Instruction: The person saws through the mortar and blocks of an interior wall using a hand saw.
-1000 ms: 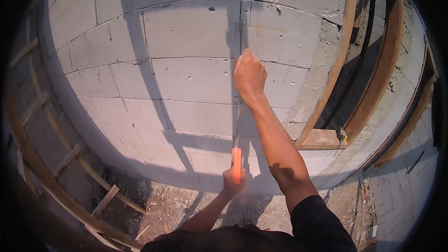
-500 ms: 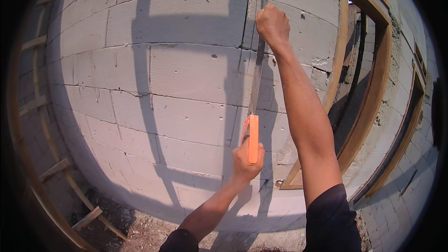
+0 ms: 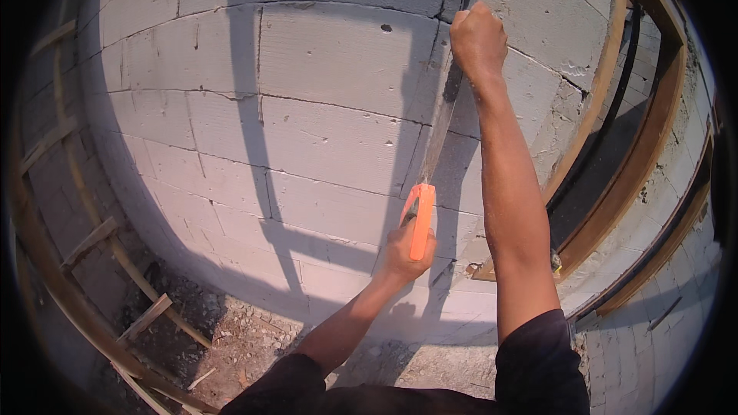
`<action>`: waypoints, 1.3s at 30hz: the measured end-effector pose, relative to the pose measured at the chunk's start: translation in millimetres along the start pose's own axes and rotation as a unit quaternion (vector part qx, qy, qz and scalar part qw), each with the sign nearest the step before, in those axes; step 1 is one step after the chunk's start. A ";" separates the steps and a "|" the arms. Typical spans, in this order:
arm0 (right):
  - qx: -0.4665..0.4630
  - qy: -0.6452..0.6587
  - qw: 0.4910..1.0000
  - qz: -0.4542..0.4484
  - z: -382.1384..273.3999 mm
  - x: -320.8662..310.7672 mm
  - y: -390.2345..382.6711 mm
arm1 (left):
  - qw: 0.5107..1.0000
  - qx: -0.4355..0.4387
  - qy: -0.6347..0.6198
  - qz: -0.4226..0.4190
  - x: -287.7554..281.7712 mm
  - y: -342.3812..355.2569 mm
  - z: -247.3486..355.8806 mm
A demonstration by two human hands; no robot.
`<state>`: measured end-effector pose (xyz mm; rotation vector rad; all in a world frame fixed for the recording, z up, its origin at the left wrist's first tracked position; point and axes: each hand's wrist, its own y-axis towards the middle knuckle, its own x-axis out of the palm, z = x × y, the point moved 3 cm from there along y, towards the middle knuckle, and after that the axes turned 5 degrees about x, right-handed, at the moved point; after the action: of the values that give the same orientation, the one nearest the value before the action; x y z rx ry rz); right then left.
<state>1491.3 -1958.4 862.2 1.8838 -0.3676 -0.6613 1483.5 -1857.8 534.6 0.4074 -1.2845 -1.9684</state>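
Note:
A long steel saw blade (image 3: 437,134) with an orange handle (image 3: 420,223) stands almost upright against the pale block wall (image 3: 330,138), tilted slightly right at the top. My left hand (image 3: 407,250) is closed round the handle at the lower end. Higher up, my right hand (image 3: 478,42) is closed on the blade near its top end, knuckles toward me. Grooves and joint lines run in the blocks beside the blade; whether the blade's edge sits in one I cannot tell.
A wooden-framed opening (image 3: 666,138) is at the right, with another frame (image 3: 686,238) beyond it. A wooden ladder-like framework (image 3: 101,238) runs down the left side. Broken rubble (image 3: 250,327) lies at the foot of the wall. Shadows cross the blocks.
Compared with a second ago, both hands and the saw sit higher and farther right. Since half a second ago the top has shifted right, tilting the blade more. The view has shifted too.

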 end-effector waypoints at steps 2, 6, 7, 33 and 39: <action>0.003 -0.002 1.000 -0.007 8.6 3.1 -28.2 | 1.000 -0.020 -0.017 0.008 -2.1 -28.4 0.1; 0.030 0.012 0.998 -0.056 18.7 6.4 -89.9 | 0.997 -0.063 0.019 -0.042 -20.7 -87.5 3.5; 0.036 0.007 0.998 -0.059 20.2 7.7 -102.4 | 0.996 -0.061 0.045 -0.046 -26.0 -99.7 5.3; -0.028 0.006 1.000 -0.009 -12.6 -8.6 21.0 | 0.998 -0.045 -0.039 -0.002 3.0 15.4 27.3; 0.048 -0.003 0.997 -0.066 19.8 11.2 -115.0 | 0.988 -0.127 0.043 -0.077 -39.9 -110.4 7.5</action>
<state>1482.7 -1933.6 748.0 2.0112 -0.2849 -0.7493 1460.9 -1799.0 435.3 0.4706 -0.9576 -2.1866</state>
